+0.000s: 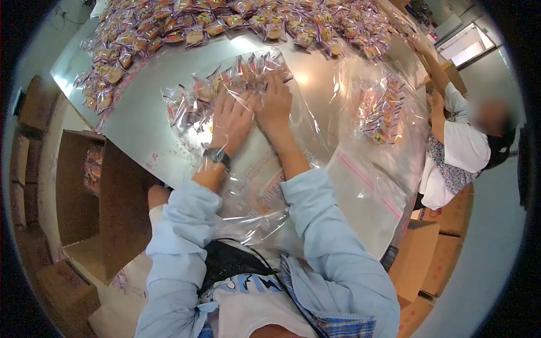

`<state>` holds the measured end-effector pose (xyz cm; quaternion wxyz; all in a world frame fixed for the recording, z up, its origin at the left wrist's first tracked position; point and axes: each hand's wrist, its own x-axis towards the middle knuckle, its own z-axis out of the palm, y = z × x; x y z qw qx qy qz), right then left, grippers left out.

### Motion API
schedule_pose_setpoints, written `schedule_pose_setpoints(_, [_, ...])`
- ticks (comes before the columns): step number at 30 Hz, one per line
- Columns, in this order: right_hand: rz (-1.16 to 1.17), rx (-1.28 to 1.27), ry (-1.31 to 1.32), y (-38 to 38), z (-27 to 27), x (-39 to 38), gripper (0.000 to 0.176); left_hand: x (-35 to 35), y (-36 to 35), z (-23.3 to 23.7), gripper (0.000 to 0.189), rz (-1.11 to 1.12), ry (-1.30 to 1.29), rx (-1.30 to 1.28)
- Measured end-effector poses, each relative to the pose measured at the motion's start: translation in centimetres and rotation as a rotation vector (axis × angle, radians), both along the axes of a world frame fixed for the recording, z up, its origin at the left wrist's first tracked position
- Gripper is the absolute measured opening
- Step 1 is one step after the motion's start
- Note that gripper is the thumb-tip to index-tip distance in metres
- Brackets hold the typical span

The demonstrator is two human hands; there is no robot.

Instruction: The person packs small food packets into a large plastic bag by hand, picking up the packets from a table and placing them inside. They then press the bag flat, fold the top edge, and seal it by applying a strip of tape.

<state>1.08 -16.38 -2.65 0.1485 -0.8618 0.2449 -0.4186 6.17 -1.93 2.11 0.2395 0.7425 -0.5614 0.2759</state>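
Note:
A large clear plastic bag [253,194] lies on the metal table in front of me, with rows of small wrapped snack packets [204,89] in its far end. My left hand [232,119], with a dark watch at the wrist, rests on the near side of these packets, fingers stretched forward. Beside it my right hand [275,110] reaches a little further, its fingers extended over the packets at the right. Both hands are close together and seem to be inside the bag, under its film. Their fingertips are partly hidden by shiny plastic.
A big pile of wrapped snacks [273,31] covers the table's far side. Another clear bag with packets [383,112] lies at the right, near a co-worker [456,146]. Zip bags [369,191] lie nearer me. Open cardboard boxes [121,208] stand at the left, more at the right.

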Motion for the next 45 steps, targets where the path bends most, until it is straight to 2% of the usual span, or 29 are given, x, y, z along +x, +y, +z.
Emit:
schedule_pose_setpoints(2, [0.016, -0.016, -0.078, 0.5, -0.4, -0.2, 0.070, -0.5, 1.0, -2.5, 0.045, -0.015, 0.098, -0.039])
schedule_pose_setpoints(5, [0.103, -0.064, -0.157, 1.7, 1.5, -1.0, 0.066, -2.0, 2.0, -2.6, 0.041, 0.164, 0.246, -0.008])
schedule_pose_setpoints(7, [0.193, -0.013, -0.150, 1.4, 1.3, -0.3, 0.063, -1.5, 2.1, -3.6, 0.039, 0.211, 0.291, -0.064])
schedule_pose_setpoints(9, [0.237, 0.068, -0.156, 2.0, 1.2, 0.0, 0.055, -1.8, 2.4, -4.2, 0.039, 0.288, 0.451, -0.053])
schedule_pose_setpoints(10, [0.219, 0.202, -0.142, 2.6, 1.5, 0.1, 0.052, -1.8, 2.6, -4.3, 0.038, 0.328, 0.531, -0.047])
schedule_pose_setpoints(12, [0.180, 0.471, -0.110, 3.6, 1.6, 0.3, 0.046, -1.2, 2.3, -4.0, 0.038, 0.296, 0.448, -0.143])
schedule_pose_setpoints(13, [0.059, 0.415, -0.154, 4.2, 1.5, 1.3, 0.043, -0.9, 2.1, -3.1, 0.039, 0.279, 0.402, -0.165])
schedule_pose_setpoints(15, [0.001, 0.428, -0.103, 4.8, 2.4, 1.3, 0.042, -0.2, 1.7, -2.7, 0.043, 0.276, 0.353, -0.142])
schedule_pose_setpoints(17, [-0.034, 0.456, -0.021, 5.2, 3.0, 1.4, 0.040, -0.1, 0.7, -0.9, 0.045, 0.429, 0.129, -0.083])
schedule_pose_setpoints(18, [-0.042, 0.480, -0.069, 5.3, 2.5, 1.7, 0.039, 0.2, 0.3, -0.4, 0.046, 0.505, 0.012, -0.051])
schedule_pose_setpoints(19, [-0.052, 0.502, -0.118, 5.3, 1.6, 2.0, 0.038, 0.8, 0.0, -0.5, 0.051, 0.527, 0.116, 0.007])
schedule_pose_setpoints(20, [-0.062, 0.521, -0.169, 5.0, 0.5, 2.4, 0.037, 1.4, -0.2, -0.5, 0.050, 0.522, 0.087, 0.018])
schedule_pose_setpoints(22, [-0.025, 0.480, -0.195, 5.1, 0.6, 3.0, 0.030, 2.5, 0.0, -0.4, 0.050, 0.516, 0.033, 0.048])
schedule_pose_setpoints(25, [0.059, 0.452, -0.162, 5.5, -0.3, 2.9, 0.020, 3.3, 0.1, -0.4, 0.039, 0.543, 0.091, 0.096])
schedule_pose_setpoints(28, [0.088, 0.169, -0.220, 4.7, -0.2, 3.5, 0.019, 3.6, 0.1, 0.5, 0.029, 0.518, 0.061, 0.029])
schedule_pose_setpoints(29, [0.074, 0.186, -0.143, 4.8, -0.1, 3.3, 0.020, 3.7, 0.0, 0.5, 0.035, 0.534, 0.016, 0.067])
schedule_pose_setpoints(32, [0.111, -0.018, -0.240, 4.2, 0.6, 3.3, 0.020, 4.1, -0.6, 0.1, 0.041, 0.567, -0.037, 0.091])
schedule_pose_setpoints(35, [0.171, -0.057, -0.219, 3.7, 0.4, 3.2, 0.025, 5.5, -0.8, -0.6, 0.048, 0.480, -0.062, 0.075])
schedule_pose_setpoints(38, [0.168, -0.051, -0.217, 3.6, 0.8, 3.1, 0.025, 6.3, -2.1, -0.2, 0.046, 0.429, 0.097, 0.256])
schedule_pose_setpoints(39, [0.192, -0.019, -0.216, 3.5, 0.4, 3.2, 0.025, 5.9, -2.1, 0.1, 0.042, 0.382, 0.042, 0.120])
schedule_pose_setpoints(42, [0.267, 0.052, -0.208, 2.8, -0.3, 3.3, 0.031, 5.7, -2.4, 1.6, 0.039, 0.423, 0.179, 0.417])
schedule_pose_setpoints(44, [0.333, 0.072, -0.191, 2.8, 0.7, 2.8, 0.040, 6.9, -2.3, -0.7, 0.038, 0.368, 0.067, 0.202])
schedule_pose_setpoints(45, [0.261, -0.011, -0.187, 2.8, 1.3, 2.7, 0.044, 6.8, -2.5, -0.4, 0.038, 0.340, 0.013, 0.093])
